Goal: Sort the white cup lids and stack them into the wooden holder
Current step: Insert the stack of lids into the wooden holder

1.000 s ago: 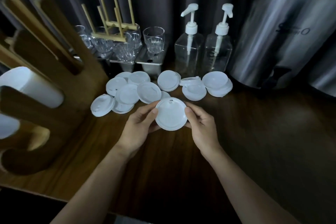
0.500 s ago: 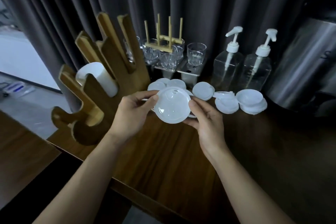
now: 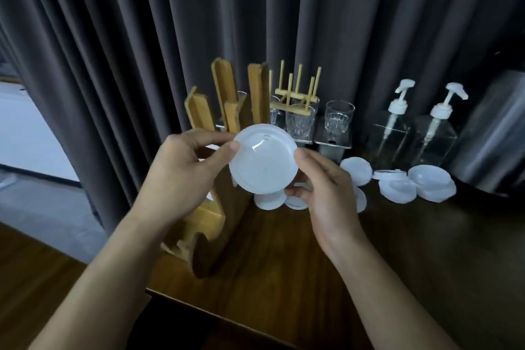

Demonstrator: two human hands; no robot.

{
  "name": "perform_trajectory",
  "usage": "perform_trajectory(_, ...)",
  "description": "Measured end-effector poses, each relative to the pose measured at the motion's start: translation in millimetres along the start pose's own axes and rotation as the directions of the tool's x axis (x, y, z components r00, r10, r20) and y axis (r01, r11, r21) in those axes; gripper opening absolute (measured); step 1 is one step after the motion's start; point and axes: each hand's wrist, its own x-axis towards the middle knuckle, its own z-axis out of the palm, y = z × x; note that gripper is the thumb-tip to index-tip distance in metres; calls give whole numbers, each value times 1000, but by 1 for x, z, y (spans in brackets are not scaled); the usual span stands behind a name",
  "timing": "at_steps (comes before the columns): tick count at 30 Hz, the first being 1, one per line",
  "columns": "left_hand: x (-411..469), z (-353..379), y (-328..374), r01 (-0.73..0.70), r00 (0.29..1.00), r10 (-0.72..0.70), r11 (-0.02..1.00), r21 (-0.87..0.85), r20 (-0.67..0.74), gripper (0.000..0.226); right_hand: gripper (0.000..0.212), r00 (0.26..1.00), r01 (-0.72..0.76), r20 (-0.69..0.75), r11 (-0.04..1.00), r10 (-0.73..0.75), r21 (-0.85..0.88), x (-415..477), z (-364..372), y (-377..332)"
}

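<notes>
Over the dark wooden tabletop point(image 3: 284, 264), the left hand point(image 3: 181, 167) and right hand point(image 3: 326, 193) pinch opposite edges of a round white plastic cup lid point(image 3: 262, 163), held raised in front of the slatted light-wood holder point(image 3: 223, 88). Behind, loose white lids point(image 3: 431, 179) lie scattered on the tabletop. Beyond them stand clear patterned glasses point(image 3: 339, 119), two clear pump bottles point(image 3: 433, 140) and a dark pleated curtain point(image 3: 142, 37).

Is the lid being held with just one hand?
No, the left hand and right hand both pinch the lid at its rim.
</notes>
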Motion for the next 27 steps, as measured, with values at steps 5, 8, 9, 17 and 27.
perform_trajectory(5,19,-46,-24,7,1000,-7,998,-56,8,12,15,999,40,-16,998,-41,-38,3,54,1)
perform_trajectory(8,36,-66,-36,7,1000,-7,995,-95,-8,13,15,998,42,-47,997,-46,-71,12,80,2)
perform_trajectory(9,42,-71,-39,8,1000,-9,994,-113,-12,13,14,997,38,-63,996,-43,-77,17,87,2)
perform_trajectory(17,84,-79,-78,38,999,-35,982,-182,20,15,14,989,9,-144,990,-29,-140,40,118,17)
perform_trajectory(27,100,-66,-116,205,976,-184,957,-207,117,16,31,958,-160,-267,964,99,-214,58,128,37)
